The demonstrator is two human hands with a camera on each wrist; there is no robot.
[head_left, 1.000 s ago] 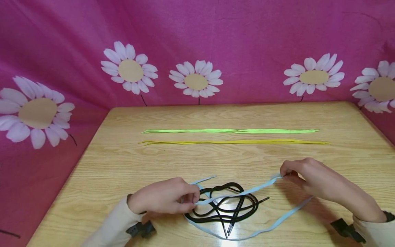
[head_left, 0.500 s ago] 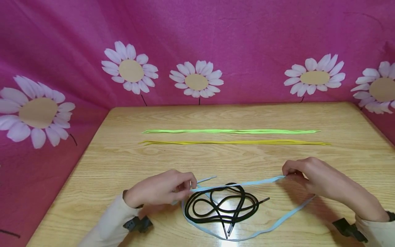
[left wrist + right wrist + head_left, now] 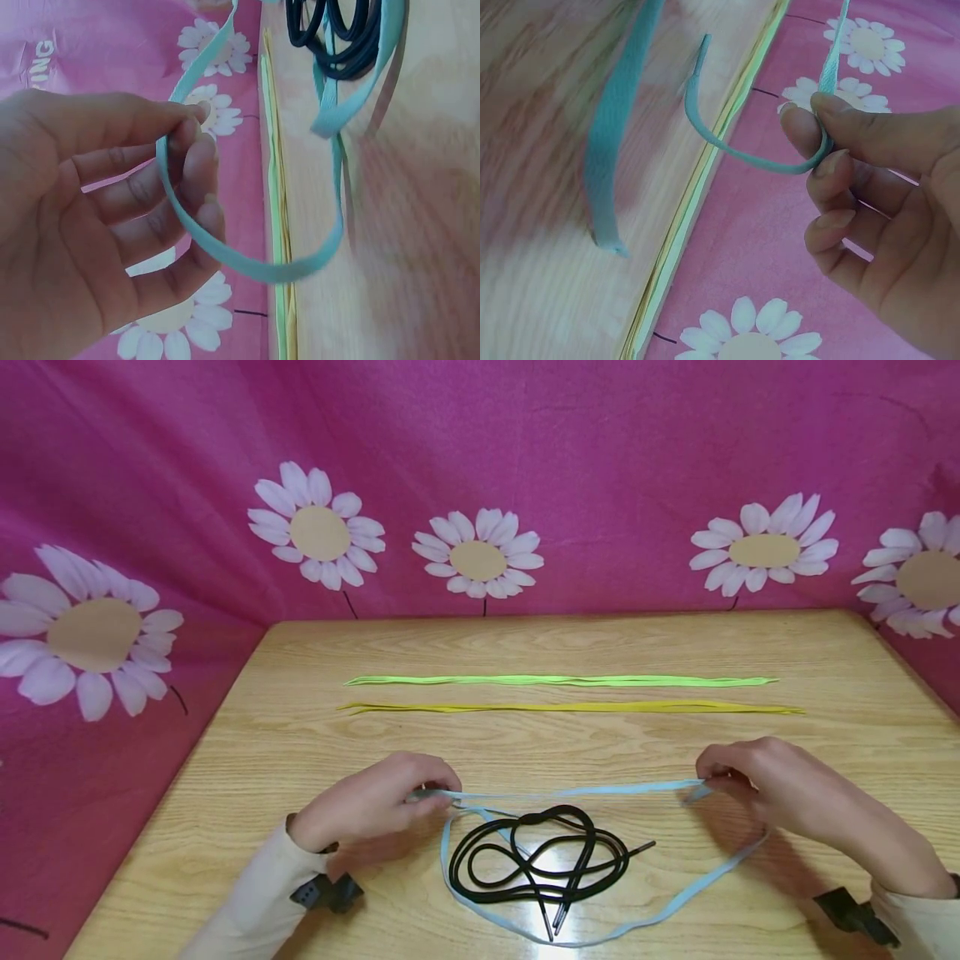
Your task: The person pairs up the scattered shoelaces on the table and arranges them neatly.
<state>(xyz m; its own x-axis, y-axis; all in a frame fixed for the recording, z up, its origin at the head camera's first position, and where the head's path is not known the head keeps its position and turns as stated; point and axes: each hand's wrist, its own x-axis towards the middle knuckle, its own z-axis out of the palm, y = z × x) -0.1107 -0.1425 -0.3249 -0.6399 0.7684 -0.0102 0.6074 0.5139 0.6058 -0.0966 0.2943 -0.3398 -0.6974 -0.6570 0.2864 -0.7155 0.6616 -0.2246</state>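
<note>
A light blue shoelace (image 3: 630,789) stretches between the two hands above the table. The left hand (image 3: 378,797) pinches it between thumb and index finger; in the left wrist view the lace (image 3: 255,270) hangs in a loop below those fingers. At the other end the right hand (image 3: 765,781) pinches the lace, and a short tipped end (image 3: 697,82) curls free of the fingers in the right wrist view. More of the blue lace curves over the table around the near side of a coiled black shoelace (image 3: 592,893), which lies between the hands.
Farther back on the wooden table (image 3: 300,652), a neon green shoelace (image 3: 562,679) and a yellow shoelace (image 3: 562,706) lie straight, side by side. A pink cloth (image 3: 615,460) with printed daisies hangs behind the table and along its sides.
My left hand has moved back and to the left, still pinching the blue lace, drawing its upper span straighter and behind the black coil. My right hand has shifted slightly right.
</note>
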